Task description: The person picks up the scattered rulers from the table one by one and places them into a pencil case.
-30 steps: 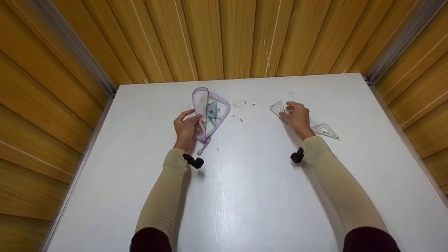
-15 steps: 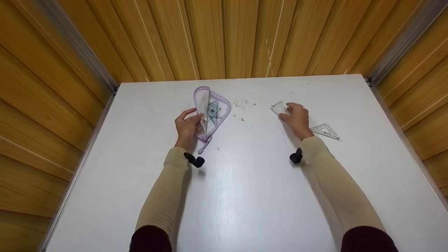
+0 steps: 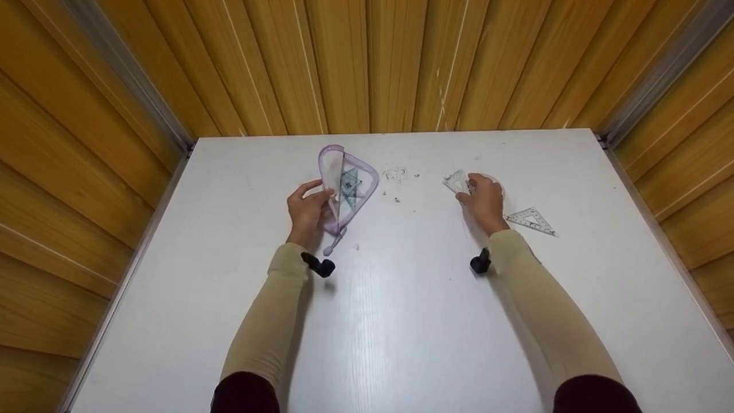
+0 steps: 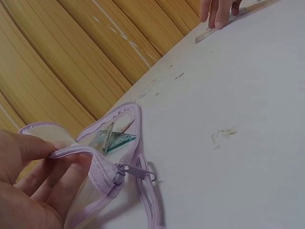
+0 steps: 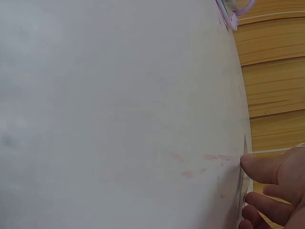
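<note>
My left hand (image 3: 307, 209) pinches the zippered edge of a see-through pouch with lilac trim (image 3: 373, 182), holding its mouth apart. Inside the pouch lie bluish clear set squares (image 4: 116, 139), partly overlapping. At the right, my right hand (image 3: 486, 201) pinches a clear set square (image 3: 455, 181) between thumb and fingers, low over the table; the hand covers part of it. A curved clear edge shows just behind those fingers. Close to the right wrist, a second clear set square (image 3: 532, 220) lies flat on the table.
The white table (image 3: 373, 321) carries small dark marks (image 3: 395, 174) between the hands. Yellow wood-look panels (image 3: 390, 63) stand along its back and sides. The pouch's zip pull (image 4: 138, 172) and lilac strap (image 4: 151, 205) hang toward the front.
My right hand has shifted slightly, and more of the set square on the table beside the right wrist now shows. The left hand and pouch stay nearly still.
</note>
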`<state>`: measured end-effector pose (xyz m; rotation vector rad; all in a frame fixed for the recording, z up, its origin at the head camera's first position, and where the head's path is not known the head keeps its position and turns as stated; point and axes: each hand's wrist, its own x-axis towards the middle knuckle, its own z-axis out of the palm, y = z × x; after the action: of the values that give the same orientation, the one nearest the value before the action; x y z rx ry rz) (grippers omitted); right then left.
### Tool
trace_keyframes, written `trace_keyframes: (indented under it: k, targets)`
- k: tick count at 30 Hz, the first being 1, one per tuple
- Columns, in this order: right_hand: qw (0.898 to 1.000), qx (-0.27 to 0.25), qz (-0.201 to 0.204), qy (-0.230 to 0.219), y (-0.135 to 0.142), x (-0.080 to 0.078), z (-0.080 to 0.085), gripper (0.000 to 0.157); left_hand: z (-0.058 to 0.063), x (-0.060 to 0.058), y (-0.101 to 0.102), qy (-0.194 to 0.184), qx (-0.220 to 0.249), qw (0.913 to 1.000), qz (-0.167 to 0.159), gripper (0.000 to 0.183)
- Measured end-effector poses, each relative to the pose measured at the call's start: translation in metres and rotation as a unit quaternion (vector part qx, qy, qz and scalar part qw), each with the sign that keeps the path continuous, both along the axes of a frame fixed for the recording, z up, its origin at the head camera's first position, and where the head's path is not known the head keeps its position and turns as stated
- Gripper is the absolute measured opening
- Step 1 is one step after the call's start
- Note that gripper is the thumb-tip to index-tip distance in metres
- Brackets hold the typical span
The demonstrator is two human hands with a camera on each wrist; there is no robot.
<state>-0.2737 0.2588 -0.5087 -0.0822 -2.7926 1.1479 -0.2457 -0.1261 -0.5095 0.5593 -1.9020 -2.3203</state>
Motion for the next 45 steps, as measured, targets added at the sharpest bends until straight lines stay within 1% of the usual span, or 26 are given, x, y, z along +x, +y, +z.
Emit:
trace_keyframes:
  k: [5,9,15,22,29,33,39,41,45]
  targets:
    - [1.000,-0.006,0.000,0.006,0.000,-0.001,-0.002,0.050,0.000,0.001,0.000,-0.003,0.008,1.0000,0.001,0.042]
    - [1.000,-0.001,-0.004,-0.001,0.000,-0.002,-0.002,0.050,0.001,0.002,0.001,-0.007,0.010,0.9999,0.000,0.042]
    - [1.000,-0.002,-0.006,-0.008,-0.002,-0.005,0.001,0.049,0.003,0.001,0.001,0.000,0.025,0.9997,0.004,0.043]
    - [1.000,-0.006,-0.002,-0.010,-0.002,-0.009,0.005,0.048,0.006,-0.001,0.001,0.006,0.009,0.9999,0.005,0.042]
    - [1.000,0.000,0.006,-0.029,0.001,-0.012,0.004,0.049,0.004,0.001,0.001,0.002,-0.015,0.9999,-0.003,0.042]
    - [0.999,-0.010,0.016,-0.042,0.003,-0.011,0.004,0.051,0.002,0.002,0.002,0.001,-0.009,1.0000,-0.002,0.042]
    - [0.999,0.013,0.016,-0.030,0.004,-0.011,0.004,0.051,0.002,0.003,0.002,-0.001,-0.015,0.9999,-0.003,0.042]
    - [0.999,0.018,0.017,-0.026,0.005,-0.012,0.006,0.051,0.002,0.003,0.002,0.001,-0.010,0.9999,-0.003,0.042]
    - [0.999,0.010,0.025,-0.026,0.007,-0.013,0.009,0.050,0.004,0.002,0.003,0.005,-0.001,1.0000,-0.003,0.041]
